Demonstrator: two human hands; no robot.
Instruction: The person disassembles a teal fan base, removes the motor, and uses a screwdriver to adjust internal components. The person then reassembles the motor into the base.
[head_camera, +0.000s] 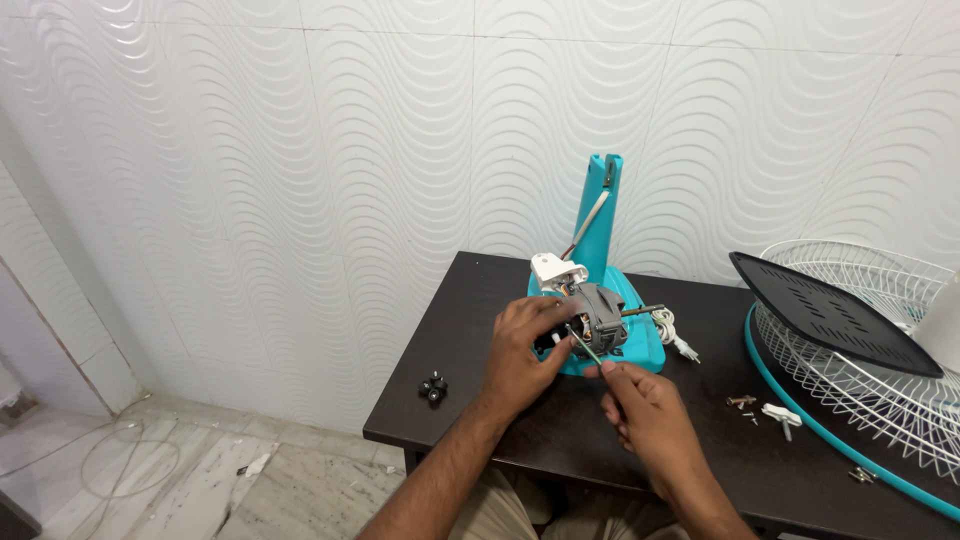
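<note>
A grey fan motor (600, 315) is being steadied by the left hand (522, 350) at the middle of the dark tabletop (470, 330), where it is lying on the teal base of a fan stand (640, 345). The fingers of that hand are being curled around the motor's near end, pressed against it. A thin green-handled screwdriver (585, 347) is being pinched between thumb and fingertips of the right hand (645, 415), and its tip is being pointed at the motor just beside the left fingers. A white plastic housing piece (556, 271) is sitting on top of the motor, and the metal shaft (643, 311) is sticking out to the right. The teal column (600, 215) is rising behind, against the wavy white wall tiles (250, 150). A white cord with plug (674, 334) is lying just right of the base. Small black knobs (433, 388) are resting near the left edge of the tabletop. Loose screws (742, 403) and a small white part (781, 414) are lying near the right hand. A white wire fan guard with a teal rim (860, 400) is lying at the right, with a black perforated panel (825, 310) being carried on it.
</note>
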